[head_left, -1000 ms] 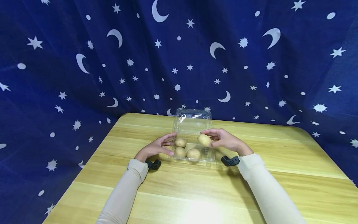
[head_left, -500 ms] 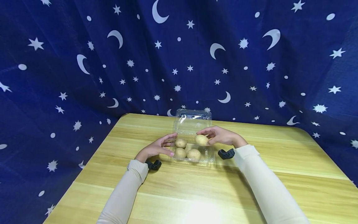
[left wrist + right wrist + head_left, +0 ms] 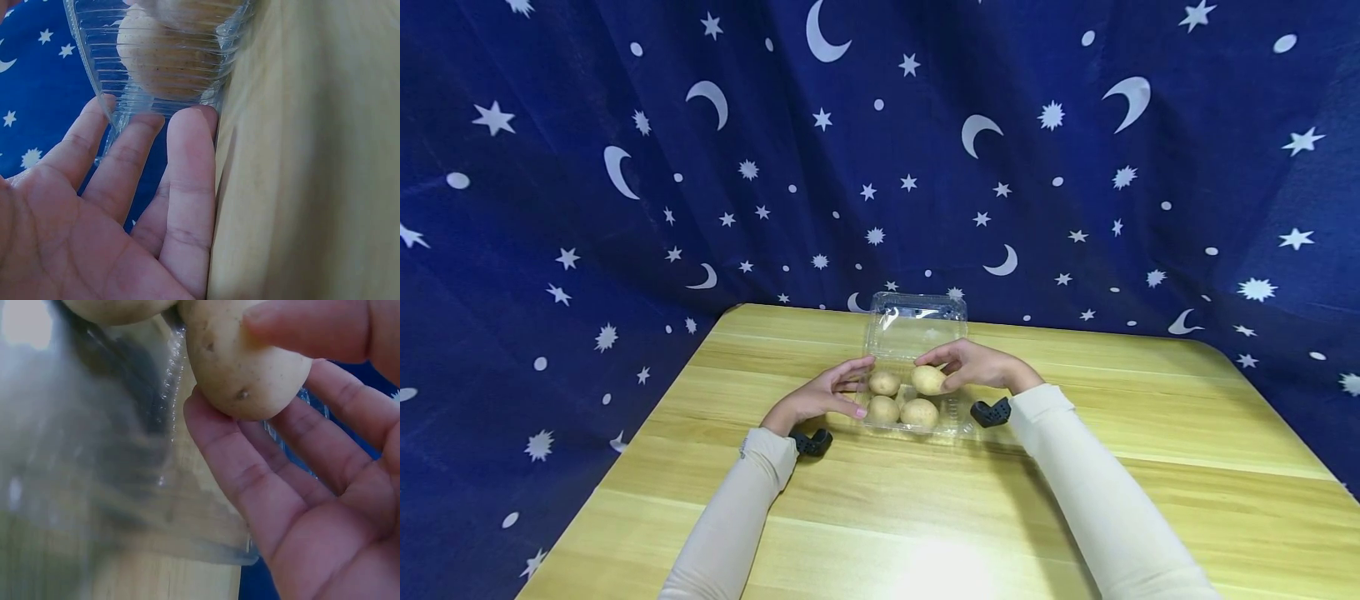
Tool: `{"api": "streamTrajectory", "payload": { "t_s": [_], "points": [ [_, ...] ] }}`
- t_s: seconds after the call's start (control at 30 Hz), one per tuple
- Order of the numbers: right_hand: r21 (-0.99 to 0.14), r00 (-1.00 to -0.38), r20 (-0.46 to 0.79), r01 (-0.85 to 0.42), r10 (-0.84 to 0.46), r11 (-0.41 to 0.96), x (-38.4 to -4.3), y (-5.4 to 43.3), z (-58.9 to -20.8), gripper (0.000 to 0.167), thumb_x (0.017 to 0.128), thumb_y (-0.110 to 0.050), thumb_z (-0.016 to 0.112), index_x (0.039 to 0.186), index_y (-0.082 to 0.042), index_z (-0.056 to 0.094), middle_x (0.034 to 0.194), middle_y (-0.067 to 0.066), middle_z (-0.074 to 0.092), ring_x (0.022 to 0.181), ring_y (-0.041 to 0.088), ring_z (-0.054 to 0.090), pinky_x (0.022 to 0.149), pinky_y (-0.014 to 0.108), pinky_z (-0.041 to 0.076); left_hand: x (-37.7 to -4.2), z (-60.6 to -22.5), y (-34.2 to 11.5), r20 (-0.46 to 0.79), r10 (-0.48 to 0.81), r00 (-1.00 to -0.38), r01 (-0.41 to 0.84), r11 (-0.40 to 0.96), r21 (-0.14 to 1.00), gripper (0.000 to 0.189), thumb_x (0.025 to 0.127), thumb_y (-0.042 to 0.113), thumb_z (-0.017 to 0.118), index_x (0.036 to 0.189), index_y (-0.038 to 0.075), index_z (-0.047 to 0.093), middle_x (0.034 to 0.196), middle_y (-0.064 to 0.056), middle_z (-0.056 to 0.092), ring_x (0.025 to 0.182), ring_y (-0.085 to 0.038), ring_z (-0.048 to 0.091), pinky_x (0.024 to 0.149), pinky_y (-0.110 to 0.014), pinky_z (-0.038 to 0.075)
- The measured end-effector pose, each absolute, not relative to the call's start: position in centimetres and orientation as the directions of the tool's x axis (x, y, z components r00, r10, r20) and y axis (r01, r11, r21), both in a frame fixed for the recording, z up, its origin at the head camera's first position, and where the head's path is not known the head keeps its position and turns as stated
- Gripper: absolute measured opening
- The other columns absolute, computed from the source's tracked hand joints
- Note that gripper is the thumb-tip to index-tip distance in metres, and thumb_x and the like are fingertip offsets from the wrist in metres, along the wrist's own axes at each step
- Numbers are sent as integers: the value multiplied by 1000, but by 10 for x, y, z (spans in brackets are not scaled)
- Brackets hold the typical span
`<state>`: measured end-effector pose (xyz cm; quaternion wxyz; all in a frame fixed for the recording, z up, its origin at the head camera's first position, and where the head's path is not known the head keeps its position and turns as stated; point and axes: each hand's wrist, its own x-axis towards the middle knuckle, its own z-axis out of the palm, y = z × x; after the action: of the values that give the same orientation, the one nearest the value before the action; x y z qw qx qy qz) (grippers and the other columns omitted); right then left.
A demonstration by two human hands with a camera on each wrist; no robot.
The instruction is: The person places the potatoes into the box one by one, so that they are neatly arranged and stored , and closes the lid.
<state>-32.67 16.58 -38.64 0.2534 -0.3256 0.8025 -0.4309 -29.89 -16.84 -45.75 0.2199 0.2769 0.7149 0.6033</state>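
Observation:
A clear plastic clamshell box (image 3: 955,408) lies with its lid raised at the back. Three potatoes (image 3: 919,413) rest in its base, two along the left and one at the front middle. My right hand (image 3: 981,365) grips another potato (image 3: 928,380) between thumb and fingers over the back part of the base. In the right wrist view this potato (image 3: 244,369) has small dark eyes on its skin. At the box's left side is my left hand (image 3: 812,398), thumb and fingers spread. The left wrist view has its fingertips (image 3: 190,125) against or very near the ribbed wall.
The box stands toward the back of a light wooden table (image 3: 850,517). A dark blue curtain (image 3: 880,150) with moons and stars hangs behind and to the left. Each wrist wears a black band (image 3: 812,442).
My right hand has moved left with the potato, further over the box and closer to the potatoes in it. The left hand and the box stay in place.

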Motion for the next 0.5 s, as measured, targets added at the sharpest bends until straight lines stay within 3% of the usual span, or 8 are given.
{"api": "streamTrajectory", "payload": {
  "t_s": [0.23, 0.5],
  "points": [
    [-856, -682, -158, -266, -715, 443, -324, 161, -388, 58, 92, 7, 71, 146, 17, 53, 155, 35, 51, 139, 53, 54, 110, 51, 54, -299, -457, -168, 14, 664, -748, 129, 124, 984, 100, 95, 11, 82, 172, 3, 19, 177, -21, 22, 156, -46, 35, 126, -56, 36],
    [-829, -687, -175, -283, -705, 482, -324, 159, -387, 56, 93, 4, 73, 145, 17, 55, 154, 34, 54, 143, 54, 49, 118, 58, 46, -300, -459, -169, 13, 658, -753, 126, 124, 984, 100, 94, 9, 82, 172, 4, 20, 177, -21, 24, 156, -45, 36, 125, -56, 36]
  ]
}}
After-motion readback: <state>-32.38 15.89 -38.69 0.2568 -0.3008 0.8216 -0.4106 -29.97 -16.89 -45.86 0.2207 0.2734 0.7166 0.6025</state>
